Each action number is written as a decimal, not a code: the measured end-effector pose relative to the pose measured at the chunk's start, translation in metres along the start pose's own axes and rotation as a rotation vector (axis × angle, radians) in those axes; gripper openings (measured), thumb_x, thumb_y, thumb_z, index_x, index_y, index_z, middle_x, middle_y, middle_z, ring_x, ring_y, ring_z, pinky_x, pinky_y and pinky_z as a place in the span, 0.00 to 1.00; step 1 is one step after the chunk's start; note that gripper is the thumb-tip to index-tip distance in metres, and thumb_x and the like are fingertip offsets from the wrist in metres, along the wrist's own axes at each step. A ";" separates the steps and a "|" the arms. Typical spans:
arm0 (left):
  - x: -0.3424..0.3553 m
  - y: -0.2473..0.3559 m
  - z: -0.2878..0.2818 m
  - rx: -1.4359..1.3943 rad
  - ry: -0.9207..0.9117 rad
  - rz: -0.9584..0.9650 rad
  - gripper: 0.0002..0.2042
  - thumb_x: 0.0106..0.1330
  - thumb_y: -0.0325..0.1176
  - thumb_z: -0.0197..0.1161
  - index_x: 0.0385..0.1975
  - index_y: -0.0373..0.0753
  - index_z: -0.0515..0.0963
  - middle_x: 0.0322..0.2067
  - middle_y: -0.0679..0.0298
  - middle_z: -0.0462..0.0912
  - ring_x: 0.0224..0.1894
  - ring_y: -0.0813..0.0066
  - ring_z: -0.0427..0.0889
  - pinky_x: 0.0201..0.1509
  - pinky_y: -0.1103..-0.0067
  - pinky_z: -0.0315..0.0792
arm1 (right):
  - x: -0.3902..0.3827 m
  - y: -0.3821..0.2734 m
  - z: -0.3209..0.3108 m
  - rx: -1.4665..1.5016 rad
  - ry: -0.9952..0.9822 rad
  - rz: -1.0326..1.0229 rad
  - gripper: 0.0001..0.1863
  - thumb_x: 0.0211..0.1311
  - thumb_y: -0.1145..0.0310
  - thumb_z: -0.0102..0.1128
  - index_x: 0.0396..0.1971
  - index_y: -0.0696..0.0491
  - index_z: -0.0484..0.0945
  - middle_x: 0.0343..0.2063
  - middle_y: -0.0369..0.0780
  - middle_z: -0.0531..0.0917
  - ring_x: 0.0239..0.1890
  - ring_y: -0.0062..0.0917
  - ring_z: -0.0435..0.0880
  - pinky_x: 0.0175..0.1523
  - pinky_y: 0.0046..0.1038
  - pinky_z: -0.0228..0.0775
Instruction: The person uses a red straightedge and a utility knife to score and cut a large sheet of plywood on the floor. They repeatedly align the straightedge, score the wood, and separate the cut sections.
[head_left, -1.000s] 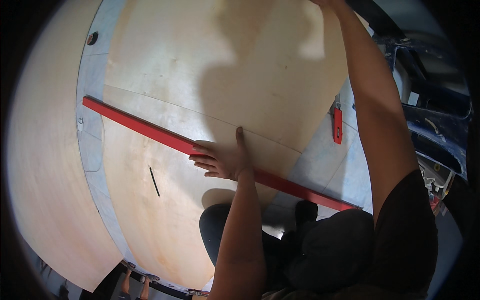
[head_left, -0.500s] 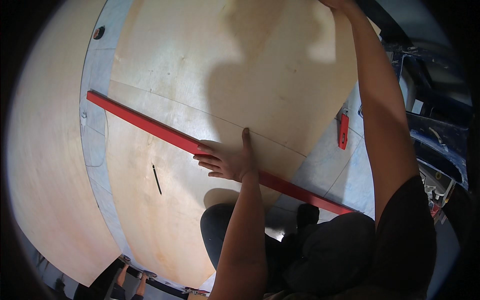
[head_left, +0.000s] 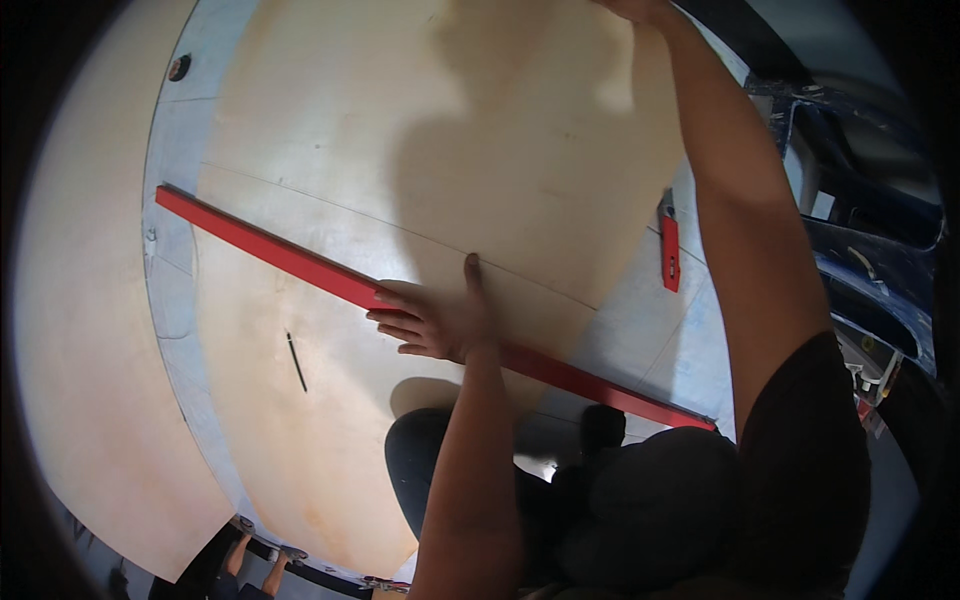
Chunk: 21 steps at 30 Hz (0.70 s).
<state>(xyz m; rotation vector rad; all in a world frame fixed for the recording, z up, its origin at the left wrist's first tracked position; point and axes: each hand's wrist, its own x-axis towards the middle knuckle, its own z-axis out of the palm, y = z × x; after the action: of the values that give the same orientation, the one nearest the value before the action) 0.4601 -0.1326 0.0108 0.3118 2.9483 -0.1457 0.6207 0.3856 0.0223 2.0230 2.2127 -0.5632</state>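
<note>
A long red straightedge bar (head_left: pixel 270 250) lies slantwise across a pale plywood sheet (head_left: pixel 300 110), both its ends reaching past the sheet. My left hand (head_left: pixel 430 318) rests flat over the middle of the bar. Its fingers stretch across the red edge and its thumb points out onto the wood. A thin dark line (head_left: pixel 375 217) runs across the plywood just beyond the bar, nearly parallel to it. My right arm reaches far forward; only part of my right hand (head_left: pixel 640 8) shows at the top edge, over the sheet's far right, with its fingers cut off by the frame.
A black pencil (head_left: pixel 297 362) lies on the near plywood. Right of the sheet, a red utility knife (head_left: pixel 670 255) lies on the grey tiled floor (head_left: pixel 625 340). A small dark round object (head_left: pixel 179 68) sits far left, beside another plywood sheet (head_left: pixel 90 300). Another person's legs (head_left: pixel 273 575) show lower left.
The whole view has shifted slightly, so everything sits a little further left. My left hand stays in place on the bar, and my right arm still reaches forward.
</note>
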 end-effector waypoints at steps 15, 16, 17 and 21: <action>0.006 -0.007 -0.004 -0.072 -0.011 -0.012 0.76 0.45 0.90 0.61 0.85 0.42 0.34 0.84 0.40 0.34 0.86 0.40 0.36 0.83 0.40 0.41 | -0.087 -0.060 -0.096 0.092 0.006 0.063 0.56 0.47 0.30 0.80 0.57 0.71 0.81 0.57 0.60 0.85 0.63 0.47 0.85 0.66 0.39 0.78; 0.005 -0.007 -0.003 -0.074 -0.013 -0.007 0.76 0.46 0.90 0.61 0.85 0.42 0.34 0.84 0.40 0.34 0.86 0.40 0.36 0.83 0.41 0.41 | -0.088 -0.058 -0.096 0.074 0.072 0.059 0.57 0.47 0.30 0.80 0.58 0.71 0.80 0.58 0.60 0.85 0.63 0.47 0.85 0.65 0.40 0.78; 0.005 -0.007 -0.002 -0.071 -0.011 -0.005 0.76 0.46 0.90 0.61 0.85 0.42 0.34 0.84 0.40 0.34 0.86 0.40 0.37 0.83 0.41 0.41 | -0.088 -0.057 -0.094 0.057 0.136 0.054 0.57 0.47 0.30 0.80 0.58 0.71 0.80 0.58 0.60 0.85 0.63 0.47 0.84 0.65 0.40 0.78; -0.002 -0.005 -0.006 -0.033 -0.024 -0.010 0.76 0.46 0.90 0.61 0.85 0.42 0.34 0.84 0.41 0.34 0.86 0.41 0.38 0.83 0.41 0.43 | -0.060 -0.030 -0.065 0.046 0.162 0.045 0.59 0.47 0.28 0.79 0.61 0.70 0.78 0.60 0.60 0.83 0.64 0.47 0.84 0.65 0.41 0.78</action>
<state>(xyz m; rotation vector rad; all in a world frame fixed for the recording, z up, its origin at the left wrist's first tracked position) 0.4599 -0.1375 0.0180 0.2884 2.9255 -0.1007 0.6105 0.3488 0.1074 2.2090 2.2550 -0.4650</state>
